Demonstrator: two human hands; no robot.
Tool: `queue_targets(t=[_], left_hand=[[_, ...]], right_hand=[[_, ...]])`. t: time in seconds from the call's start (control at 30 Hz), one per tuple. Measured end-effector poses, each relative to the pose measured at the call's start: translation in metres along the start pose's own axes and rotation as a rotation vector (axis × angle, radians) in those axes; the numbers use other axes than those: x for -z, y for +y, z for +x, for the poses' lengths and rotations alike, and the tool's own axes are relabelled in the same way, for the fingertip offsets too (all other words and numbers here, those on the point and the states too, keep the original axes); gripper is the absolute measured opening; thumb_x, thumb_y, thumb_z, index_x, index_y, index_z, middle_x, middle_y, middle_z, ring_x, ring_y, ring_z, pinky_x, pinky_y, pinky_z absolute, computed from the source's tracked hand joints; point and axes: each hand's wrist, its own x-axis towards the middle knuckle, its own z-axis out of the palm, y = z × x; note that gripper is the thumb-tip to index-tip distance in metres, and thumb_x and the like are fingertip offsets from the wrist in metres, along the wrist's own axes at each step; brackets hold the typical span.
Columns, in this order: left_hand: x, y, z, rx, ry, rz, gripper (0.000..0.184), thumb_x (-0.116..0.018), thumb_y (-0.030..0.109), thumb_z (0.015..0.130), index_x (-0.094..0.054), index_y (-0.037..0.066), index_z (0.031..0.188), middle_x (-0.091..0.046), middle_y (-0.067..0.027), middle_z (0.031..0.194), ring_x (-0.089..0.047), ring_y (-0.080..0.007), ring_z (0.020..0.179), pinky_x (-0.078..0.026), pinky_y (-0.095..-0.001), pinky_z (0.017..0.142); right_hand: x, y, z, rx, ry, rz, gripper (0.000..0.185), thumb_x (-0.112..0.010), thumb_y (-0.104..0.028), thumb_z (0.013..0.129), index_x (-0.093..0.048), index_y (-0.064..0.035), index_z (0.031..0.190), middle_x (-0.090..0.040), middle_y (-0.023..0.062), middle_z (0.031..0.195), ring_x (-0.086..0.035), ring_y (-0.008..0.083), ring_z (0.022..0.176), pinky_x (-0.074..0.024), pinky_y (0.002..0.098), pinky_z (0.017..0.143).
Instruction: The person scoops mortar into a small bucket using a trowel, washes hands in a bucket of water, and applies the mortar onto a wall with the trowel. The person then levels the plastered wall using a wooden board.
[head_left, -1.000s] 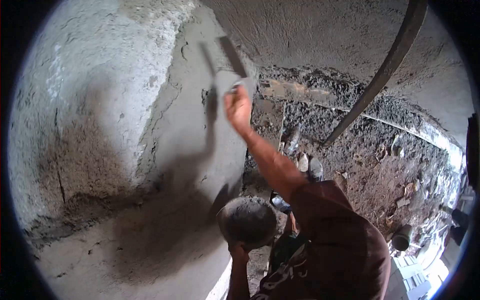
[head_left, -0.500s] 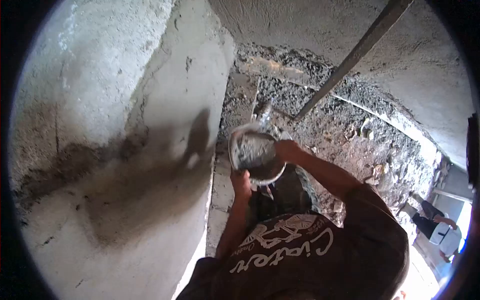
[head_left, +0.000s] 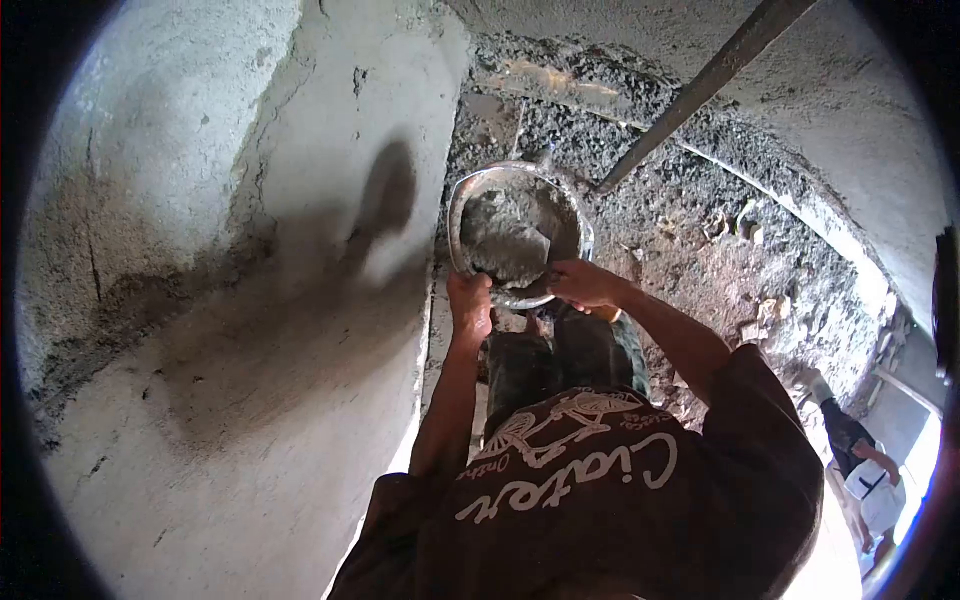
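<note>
A round bucket (head_left: 587, 240) with a pale rim is in front of my legs, holding wet grey mortar (head_left: 505, 240). My left hand (head_left: 470, 303) is closed on its near left rim, thumb over the edge. At the near right rim my right hand (head_left: 588, 286) is also closed, with fingers partly below the edge and partly inside. A flat pale patch lies in the mortar by those fingers; I cannot tell whether it is a tool blade or mortar. The bucket's underside is hidden.
A plastered wall (head_left: 330, 330) runs close along my left. Beyond the bucket a slanted pole (head_left: 700, 105) meets the rough, rubble-strewn ground (head_left: 690, 250). Another rough grey surface (head_left: 850, 120) is at upper right. Another person (head_left: 868, 475) is at the far right.
The bucket, tilted and blurred before, now faces me more squarely and sits higher in view, showing more mortar. Both hands have moved up with it. The other person has shifted slightly.
</note>
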Motion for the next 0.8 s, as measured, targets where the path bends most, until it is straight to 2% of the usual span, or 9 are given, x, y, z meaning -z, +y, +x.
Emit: queue_targets(t=[0.17,0.27,0.33,0.47,0.57,0.63,0.67,0.73,0.8], left_hand=[[0.014,-0.014,0.012,0.140,0.102,-0.073,0.024,-0.058,0.000,0.064,-0.046,0.011,0.082,-0.039,0.0042,0.071,-0.041,-0.0082,0.064,-0.038,-0.0259,0.051],[0.013,-0.024,0.026,0.203,0.275,-0.065,0.028,-0.059,0.002,0.063,-0.047,0.012,0.087,-0.042,0.0026,0.076,-0.044,-0.0118,0.067,-0.041,-0.0307,0.052],[0.026,-0.036,0.040,0.322,0.277,-0.116,0.034,-0.056,0.000,0.064,-0.048,0.011,0.095,-0.046,-0.0001,0.082,-0.046,-0.0160,0.070,-0.045,-0.0350,0.057],[0.029,-0.016,0.023,0.417,0.379,-0.009,0.043,-0.054,-0.001,0.063,-0.048,0.011,0.104,-0.048,-0.0020,0.089,-0.047,-0.0182,0.072,-0.047,-0.0347,0.061],[0.096,-0.064,0.020,-0.040,0.083,0.246,0.044,-0.054,-0.001,0.061,-0.050,0.010,0.104,-0.049,-0.0023,0.087,-0.049,-0.0193,0.072,-0.048,-0.0345,0.064],[0.121,-0.069,0.024,-0.509,-0.187,0.381,0.020,-0.056,0.002,0.067,-0.052,0.006,0.087,-0.052,-0.0035,0.086,-0.052,-0.0221,0.081,-0.042,-0.0427,0.069],[0.122,-0.061,0.016,-0.515,-0.183,0.376,0.020,-0.056,0.002,0.067,-0.052,0.006,0.087,-0.052,-0.0035,0.086,-0.052,-0.0221,0.081,-0.042,-0.0427,0.069],[0.120,-0.034,-0.006,0.361,0.223,-0.039,0.015,-0.052,-0.002,0.068,-0.049,0.008,0.079,-0.048,-0.0022,0.079,-0.050,-0.0192,0.075,-0.043,-0.0419,0.064],[0.188,-0.097,-0.004,-0.103,-0.073,0.485,0.021,-0.050,-0.005,0.068,-0.045,0.010,0.081,-0.043,-0.0012,0.075,-0.048,-0.0175,0.068,-0.045,-0.0396,0.058]], right_hand=[[0.026,-0.019,-0.009,-0.080,-0.010,-0.041,0.030,-0.046,-0.033,0.092,-0.054,-0.0075,0.104,-0.047,0.0016,0.058,-0.048,0.0095,0.051,-0.0414,0.0274,0.043],[0.025,0.002,-0.006,0.386,0.096,-0.014,0.025,-0.046,-0.027,0.092,-0.054,-0.0069,0.105,-0.049,0.0028,0.059,-0.050,0.0107,0.049,-0.0429,0.0260,0.042],[0.026,-0.016,-0.019,0.115,0.145,0.195,0.023,-0.049,-0.024,0.091,-0.054,-0.0052,0.104,-0.051,0.0035,0.062,-0.051,0.0112,0.049,-0.0432,0.0252,0.042],[0.028,-0.032,-0.046,0.300,0.358,0.571,0.021,-0.051,-0.021,0.090,-0.054,-0.0035,0.101,-0.053,0.0038,0.066,-0.050,0.0108,0.050,-0.0426,0.0252,0.042],[0.038,-0.047,-0.056,0.406,0.771,0.888,0.020,-0.051,-0.022,0.089,-0.053,-0.0034,0.096,-0.053,0.0033,0.067,-0.051,0.0117,0.053,-0.0435,0.0263,0.046],[0.049,-0.074,-0.059,0.443,1.134,0.826,0.014,-0.051,-0.018,0.086,-0.052,-0.0048,0.091,-0.052,0.0031,0.065,-0.049,0.0116,0.055,-0.0413,0.0262,0.047],[0.058,-0.081,-0.054,0.389,1.329,0.804,0.012,-0.052,-0.017,0.084,-0.051,-0.0050,0.088,-0.052,0.0031,0.064,-0.049,0.0112,0.055,-0.0403,0.0259,0.047],[0.090,-0.053,-0.010,0.420,1.747,0.465,0.017,-0.051,-0.018,0.084,-0.049,-0.0007,0.087,-0.051,0.0050,0.067,-0.048,0.0166,0.058,-0.0399,0.0309,0.052],[0.120,-0.044,0.049,0.346,2.148,0.006,0.018,-0.053,-0.014,0.081,-0.049,0.0022,0.088,-0.050,0.0107,0.068,-0.044,0.0194,0.059,-0.0389,0.0354,0.054]])
